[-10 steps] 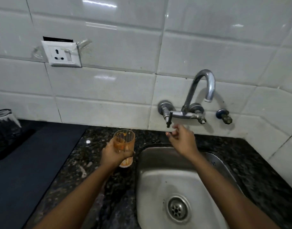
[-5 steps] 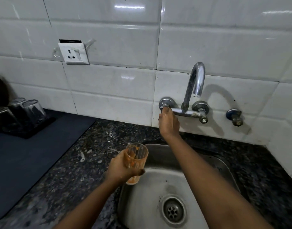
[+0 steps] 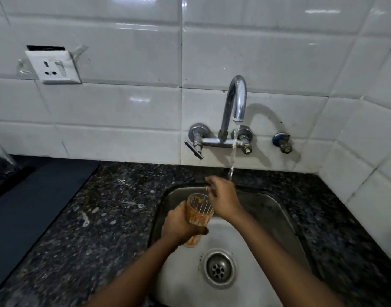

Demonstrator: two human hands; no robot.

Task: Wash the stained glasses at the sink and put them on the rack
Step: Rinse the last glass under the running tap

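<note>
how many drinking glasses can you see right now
2: an orange-stained clear glass held in the left hand over the steel sink, and a clear glass cut off at the far left edge. Others may be hidden.

A home kitchen: steel sink [image 3: 285, 220] at 5 o'clock in a speckled granite counter [image 3: 115, 209], wall tap [image 3: 233, 120] running, white tiles [image 3: 128, 111], socket [image 3: 54, 67] at 10 o'clock

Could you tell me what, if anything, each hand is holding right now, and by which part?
The left hand holds the stained glass around its lower body, over the sink. The right hand holds nothing; it hovers by the rim under the running water.
</note>
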